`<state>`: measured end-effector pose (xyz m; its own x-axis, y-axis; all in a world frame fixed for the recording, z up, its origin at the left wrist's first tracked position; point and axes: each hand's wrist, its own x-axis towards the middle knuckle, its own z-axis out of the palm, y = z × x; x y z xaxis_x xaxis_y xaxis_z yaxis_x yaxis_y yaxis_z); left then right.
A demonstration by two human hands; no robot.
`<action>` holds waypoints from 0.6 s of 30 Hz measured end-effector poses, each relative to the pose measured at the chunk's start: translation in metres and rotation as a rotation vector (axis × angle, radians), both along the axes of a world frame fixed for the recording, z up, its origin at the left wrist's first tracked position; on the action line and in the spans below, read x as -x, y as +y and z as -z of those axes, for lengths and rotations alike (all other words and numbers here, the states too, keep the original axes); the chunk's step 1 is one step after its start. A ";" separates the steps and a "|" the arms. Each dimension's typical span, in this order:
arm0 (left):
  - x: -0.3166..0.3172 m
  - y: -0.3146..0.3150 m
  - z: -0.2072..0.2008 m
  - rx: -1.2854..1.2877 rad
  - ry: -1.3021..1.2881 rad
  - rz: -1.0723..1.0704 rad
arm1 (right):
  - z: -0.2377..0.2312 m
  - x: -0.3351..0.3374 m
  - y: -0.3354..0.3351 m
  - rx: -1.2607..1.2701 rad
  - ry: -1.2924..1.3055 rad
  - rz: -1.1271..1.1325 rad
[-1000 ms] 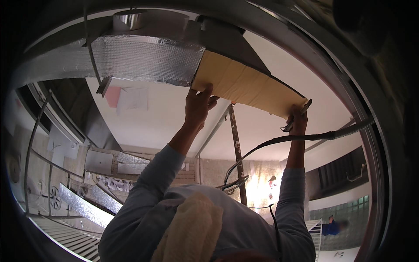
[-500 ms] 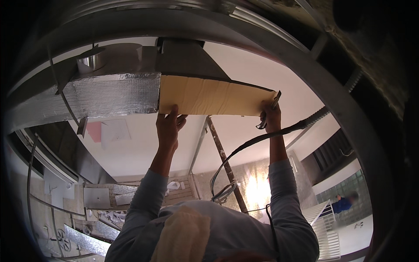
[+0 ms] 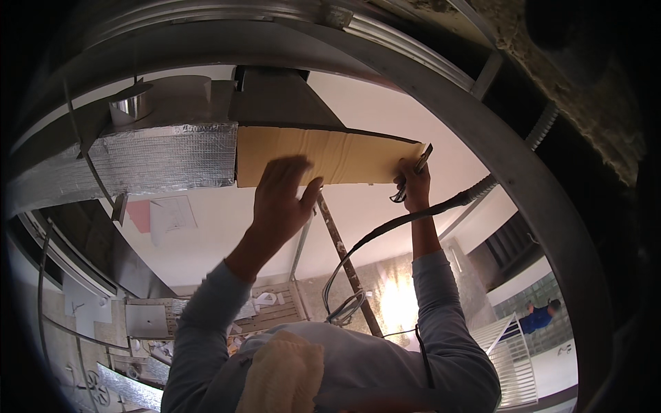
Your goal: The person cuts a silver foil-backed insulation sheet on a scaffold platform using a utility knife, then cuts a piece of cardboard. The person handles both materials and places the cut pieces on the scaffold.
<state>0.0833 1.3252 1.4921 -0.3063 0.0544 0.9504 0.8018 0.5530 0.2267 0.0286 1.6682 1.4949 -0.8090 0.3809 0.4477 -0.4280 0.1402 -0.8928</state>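
Observation:
A tan sheet [image 3: 358,155], creased in places, covers the side of the dark duct [image 3: 282,100] overhead. My left hand [image 3: 282,199] is raised in front of its lower left part, thumb apart and fingertips a little blurred. Nothing shows in that hand; whether it touches the sheet I cannot tell. At the sheet's right end, my right hand [image 3: 415,187] is closed around a slim dark hand tool [image 3: 423,160]. The tool's upper end lies by the sheet's corner and a curved, shiny end sticks out below the fist. Its exact kind is unclear.
Silver foil-wrapped duct [image 3: 172,158] adjoins the sheet on the left, beside a hanging rod [image 3: 89,162]. A black cable [image 3: 385,227] loops past my right forearm. Metal beams [image 3: 441,103] curve overhead. Far below at right, a person [image 3: 540,318] is near a white railing [image 3: 513,365].
My left hand has left the sheet's lower edge and come up in front of its face, fingers spreading. My right hand keeps the tool at the right end. The view has shifted slightly.

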 end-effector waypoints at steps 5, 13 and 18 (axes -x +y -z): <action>0.027 0.022 -0.033 0.261 0.020 -0.280 | 0.001 0.002 -0.001 0.005 -0.002 0.022; 0.069 0.026 -0.014 0.296 0.105 -0.368 | 0.012 0.009 0.005 0.063 0.028 0.022; 0.075 0.025 -0.010 0.304 0.129 -0.384 | 0.015 0.011 0.010 0.067 0.033 0.026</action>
<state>0.0080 1.3498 1.5023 -0.2397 0.2412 0.9404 0.5387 0.8389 -0.0778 0.0174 1.6777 1.4799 -0.7835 0.4320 0.4467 -0.4545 0.0918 -0.8860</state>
